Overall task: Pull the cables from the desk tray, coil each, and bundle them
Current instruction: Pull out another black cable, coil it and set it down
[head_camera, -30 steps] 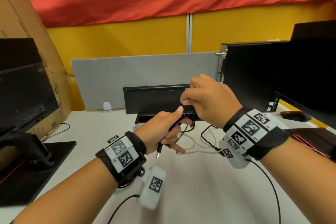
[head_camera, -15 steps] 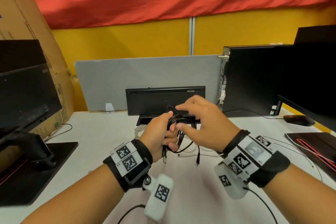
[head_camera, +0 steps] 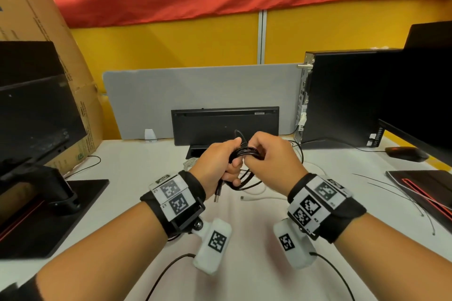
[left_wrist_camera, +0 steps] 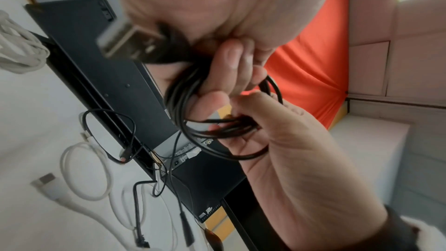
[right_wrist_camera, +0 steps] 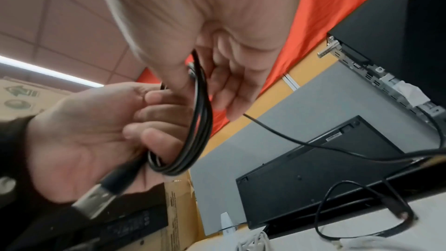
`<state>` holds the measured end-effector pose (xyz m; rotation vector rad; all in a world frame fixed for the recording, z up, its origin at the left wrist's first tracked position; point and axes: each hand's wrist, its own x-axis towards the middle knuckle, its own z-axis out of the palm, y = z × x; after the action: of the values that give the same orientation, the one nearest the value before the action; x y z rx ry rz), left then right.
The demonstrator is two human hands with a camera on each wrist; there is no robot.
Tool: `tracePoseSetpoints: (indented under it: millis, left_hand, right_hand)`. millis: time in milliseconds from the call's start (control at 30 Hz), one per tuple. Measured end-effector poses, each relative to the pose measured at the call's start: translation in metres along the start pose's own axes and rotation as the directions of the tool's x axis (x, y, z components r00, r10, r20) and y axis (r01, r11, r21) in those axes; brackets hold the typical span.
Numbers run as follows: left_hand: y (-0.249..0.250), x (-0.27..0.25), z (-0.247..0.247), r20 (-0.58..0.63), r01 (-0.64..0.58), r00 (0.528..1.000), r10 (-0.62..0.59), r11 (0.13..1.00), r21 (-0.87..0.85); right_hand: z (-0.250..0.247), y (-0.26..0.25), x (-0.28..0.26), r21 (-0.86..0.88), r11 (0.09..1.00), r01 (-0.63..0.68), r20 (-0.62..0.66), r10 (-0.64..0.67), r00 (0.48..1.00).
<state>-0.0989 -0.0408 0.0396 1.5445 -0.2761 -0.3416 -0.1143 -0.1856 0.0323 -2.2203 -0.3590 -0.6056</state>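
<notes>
A black cable coil (head_camera: 245, 154) is held above the desk between both hands. My left hand (head_camera: 232, 166) grips one side of the loops, and the cable's USB plug (head_camera: 217, 195) hangs below its fist. My right hand (head_camera: 254, 157) pinches the coil's other side with thumb and curled fingers. The right wrist view shows the coil (right_wrist_camera: 200, 114) running under the right thumb, with a black tail (right_wrist_camera: 289, 138) trailing off to the right. The left wrist view shows the plug (left_wrist_camera: 125, 41) blurred under the left palm and the loops (left_wrist_camera: 193, 121) round its fingers.
A white cable (head_camera: 259, 193) and a thin black cable (left_wrist_camera: 108, 135) lie on the white desk under my hands. Behind them are the black desk tray (head_camera: 195, 151) and an upright keyboard (head_camera: 225, 124). A monitor (head_camera: 36, 120) stands left, a PC tower (head_camera: 342, 95) and mouse (head_camera: 406, 153) right.
My right hand came down from above the left hand and closed onto the coil. The loose black length that hung to the desk is now gathered into loops between both hands.
</notes>
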Motion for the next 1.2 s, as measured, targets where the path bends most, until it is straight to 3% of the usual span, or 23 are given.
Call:
tracePoseSetpoints:
  millis: [67,167,300,467,600,733,967,1067,1200]
  left_hand:
    - [0.001,0.000,0.002,-0.046,-0.012,0.999,0.015,0.998,0.069]
    - [0.003,0.000,0.007,-0.062,-0.022,0.998,0.031,0.991,0.135]
    - [0.004,-0.003,0.011,-0.007,-0.023,1.000,0.025,0.981,0.194]
    - [0.005,-0.003,0.011,0.026,-0.027,0.999,0.022,0.976,0.215]
    - [0.002,-0.003,0.009,0.000,-0.080,0.997,0.082,0.980,0.180]
    - [0.002,-0.004,0.007,-0.020,-0.034,0.999,0.037,0.991,0.127]
    - [-0.003,-0.002,0.009,-0.081,0.038,0.996,-0.025,0.987,0.159]
    - [-0.005,-0.001,0.006,-0.053,0.014,0.999,-0.006,0.987,0.160]
    - [-0.007,0.001,0.004,-0.029,-0.070,0.997,0.076,0.982,0.175]
  right_hand:
    - [0.002,0.002,-0.002,-0.027,0.999,-0.017,-0.100,0.014,0.995]
    - [0.005,-0.002,-0.005,-0.207,0.978,0.011,-0.179,-0.049,0.983]
    - [0.004,0.000,-0.008,-0.368,0.925,0.091,-0.127,-0.147,0.981]
    - [0.006,-0.001,-0.009,-0.409,0.907,0.097,-0.120,-0.159,0.980]
    - [0.005,0.002,-0.006,-0.351,0.931,0.101,-0.140,-0.159,0.977]
    - [0.004,0.007,-0.005,-0.283,0.953,0.109,-0.155,-0.158,0.975]
    - [0.003,0.024,-0.010,-0.239,0.955,0.177,-0.063,-0.197,0.978]
    - [0.005,0.028,-0.014,-0.256,0.946,0.198,-0.068,-0.222,0.973]
    - [0.006,0.030,-0.017,0.002,0.984,0.178,-0.095,-0.177,0.980]
